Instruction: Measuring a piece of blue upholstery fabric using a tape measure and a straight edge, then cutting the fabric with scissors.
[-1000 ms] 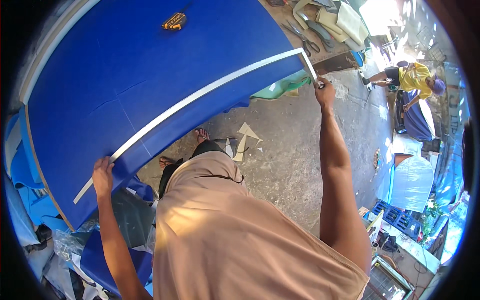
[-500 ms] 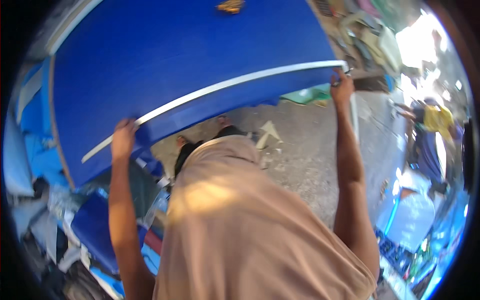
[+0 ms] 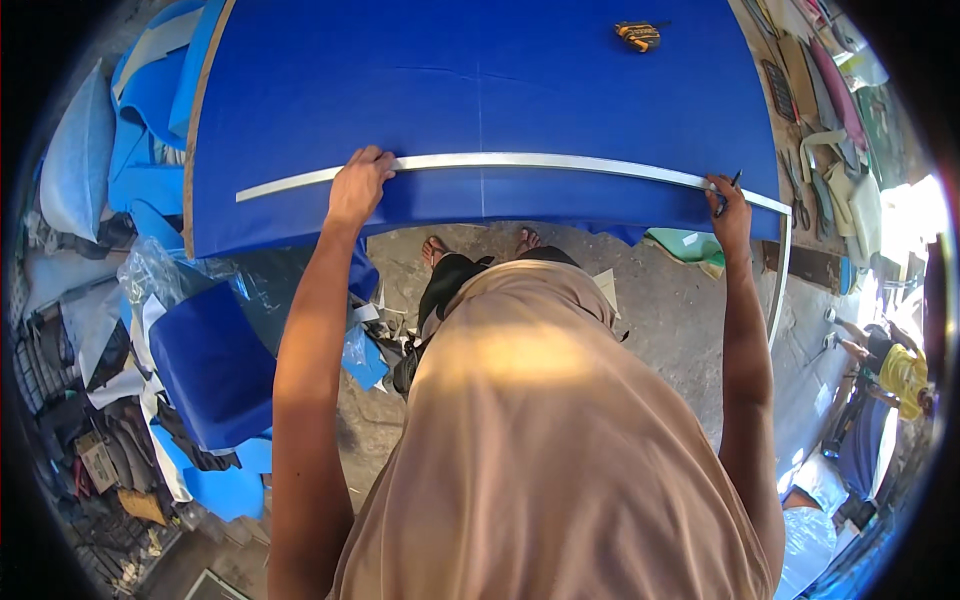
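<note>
A long silvery L-square (image 3: 540, 160) lies across the blue sheet material (image 3: 400, 110) near the table's front edge. Its short arm hangs past the right edge, toward me. My left hand (image 3: 360, 187) is closed on the long arm, left of its middle, fingers curled over the far edge. Toward the corner, my right hand (image 3: 733, 217) pinches a dark pen (image 3: 737, 179) while its fingers rest against the long arm. A pale straight line runs across the sheet, passing under the square. On the far right of the sheet sits a yellow and black tape measure (image 3: 638, 37).
Scissors (image 3: 795, 178), a calculator (image 3: 777, 90) and material scraps lie along the table's right side. Blue foam pieces (image 3: 150, 130) and a folded blue sheet (image 3: 212, 365) crowd the left. A person in yellow (image 3: 903, 375) is at the far right. My feet stand below the front edge.
My view has turned, so the square now appears more level. My left hand sits further in from the square's left end; my right hand has moved left, away from the corner.
</note>
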Available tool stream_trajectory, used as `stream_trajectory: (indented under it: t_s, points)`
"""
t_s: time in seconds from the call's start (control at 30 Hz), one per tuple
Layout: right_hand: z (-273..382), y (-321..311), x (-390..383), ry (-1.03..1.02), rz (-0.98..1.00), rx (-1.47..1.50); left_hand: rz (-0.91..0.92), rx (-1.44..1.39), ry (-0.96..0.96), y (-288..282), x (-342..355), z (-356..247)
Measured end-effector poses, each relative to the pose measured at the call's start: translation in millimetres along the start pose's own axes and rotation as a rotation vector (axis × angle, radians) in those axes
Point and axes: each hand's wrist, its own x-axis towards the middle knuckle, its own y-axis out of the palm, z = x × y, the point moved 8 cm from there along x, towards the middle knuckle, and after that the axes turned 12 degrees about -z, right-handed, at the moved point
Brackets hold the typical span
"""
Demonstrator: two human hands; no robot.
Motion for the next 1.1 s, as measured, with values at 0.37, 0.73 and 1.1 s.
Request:
stream_trajectory:
  t_s: [0.37,0.73,1.1]
  points:
    - [-12.1,9.8,3.0,0.164,0.096,-0.009,0.042,-0.163,0.006,3.0,14.6,16.2]
    - [-25.3,16.9,4.3,0.082,0.116,-0.007,0.162,-0.082,-0.102,-16.6,-7.9,84.3]
    - [-16.0,7.3,2.6,0.104,0.116,0.098,0.075,0.005,-0.070,-20.4,-27.5,71.2]
